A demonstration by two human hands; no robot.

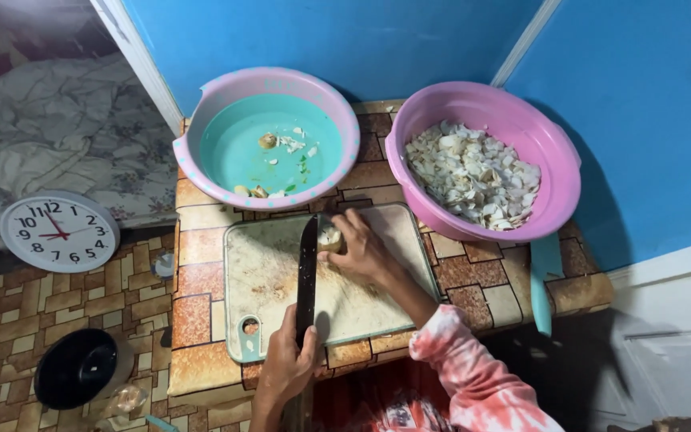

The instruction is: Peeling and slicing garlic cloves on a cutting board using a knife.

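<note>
My left hand [285,362] grips the handle of a long dark-bladed knife [307,264]. The blade lies lengthwise over a pale, worn cutting board [265,280]. My right hand [359,246], in a pink and white sleeve, holds a small pale piece of food [329,236] against the board. The piece sits right beside the knife's tip end. The blade touches or nearly touches the piece.
A teal basin with a pink rim [201,120] holds a few scraps behind the board. A pink basin [557,172] at the right is full of white chopped pieces. A teal flat object [545,280] lies by the table's right edge. A wall clock [59,232] and a black bowl [77,368] rest on the floor at the left.
</note>
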